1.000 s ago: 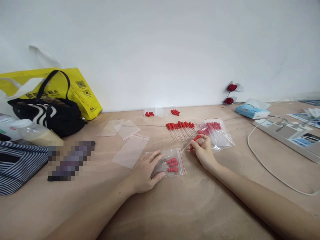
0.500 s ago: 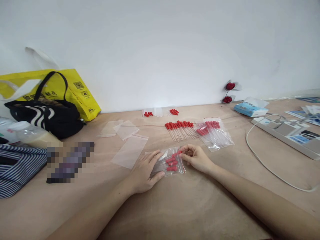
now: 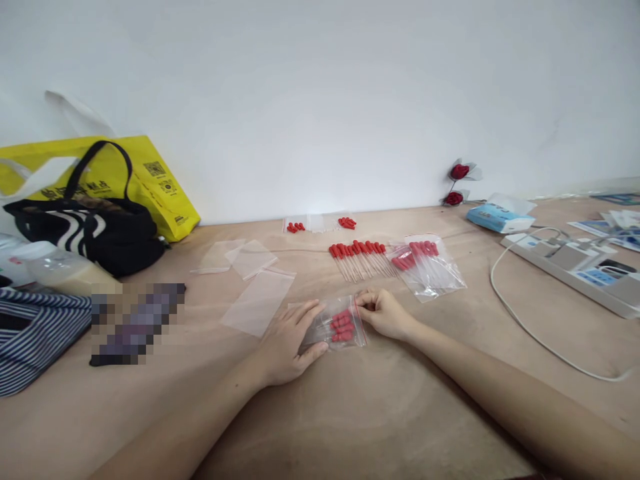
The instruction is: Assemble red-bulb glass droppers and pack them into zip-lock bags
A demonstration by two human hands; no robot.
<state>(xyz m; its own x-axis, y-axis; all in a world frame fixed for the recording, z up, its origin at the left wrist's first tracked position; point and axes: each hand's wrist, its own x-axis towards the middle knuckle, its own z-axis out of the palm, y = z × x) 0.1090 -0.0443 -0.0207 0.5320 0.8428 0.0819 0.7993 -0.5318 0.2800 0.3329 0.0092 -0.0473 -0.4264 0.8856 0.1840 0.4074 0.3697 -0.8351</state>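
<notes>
In front of me a clear zip bag (image 3: 357,333) lies flat on the table, its red-lined mouth toward the right. Inside it are several droppers with red rubber bulbs (image 3: 343,327), their thin tubes pointing left. My left hand (image 3: 290,343) rests over the bag's left end, fingers stretched out and thumb apart. At the upper right corner of the mouth, my right hand (image 3: 383,313) pinches the bag's edge between thumb and fingers. Beyond the hands lies a row of loose red-bulbed droppers (image 3: 359,257). Next to it is another bag of droppers (image 3: 434,270).
Flat clear bags (image 3: 260,303) lie on the left, and small bags with red bulbs (image 3: 296,227) near the wall. A yellow bag (image 3: 173,193), black bag (image 3: 125,233) and bottle (image 3: 65,270) stand left. Tissues (image 3: 500,218) and a corded power strip (image 3: 595,287) lie right.
My right hand has moved slightly left onto the bag's edge. The dropper that stuck out at the mouth now lies inside with the others. My left hand stays in place.
</notes>
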